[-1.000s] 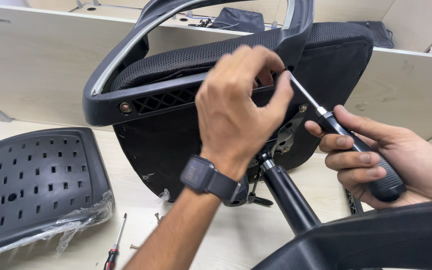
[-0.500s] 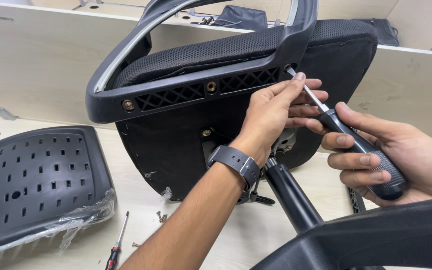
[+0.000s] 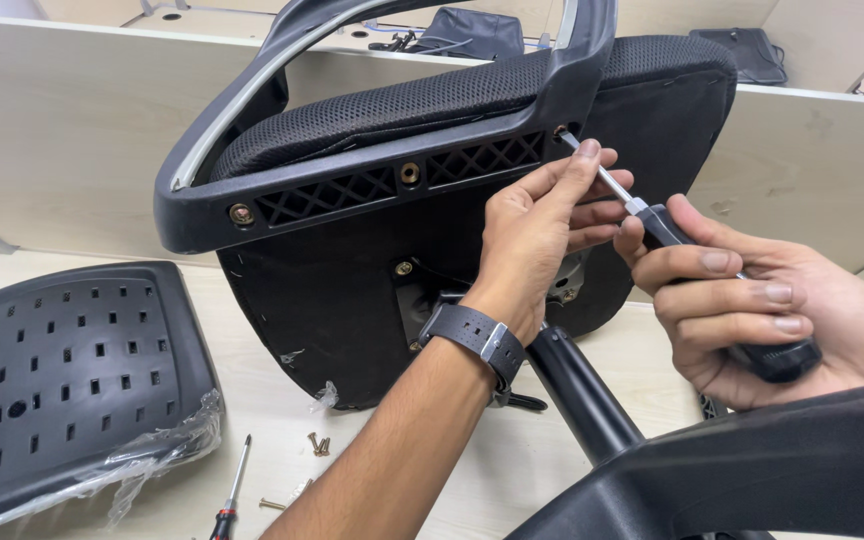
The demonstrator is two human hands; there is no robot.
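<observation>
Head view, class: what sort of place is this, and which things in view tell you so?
Probably an office or workroom: pale desk partition panels, an office chair seat under assembly, and a spare screwdriver with loose screws on the worktop.

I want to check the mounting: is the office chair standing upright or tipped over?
Tipped over. The chair seat shows its black underside to the camera, and the gas-lift column points toward the viewer, not down.

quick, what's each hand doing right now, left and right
Left hand: fingertips pinching the screwdriver shaft near its tip.
Right hand: closed around the screwdriver's black handle.
</observation>
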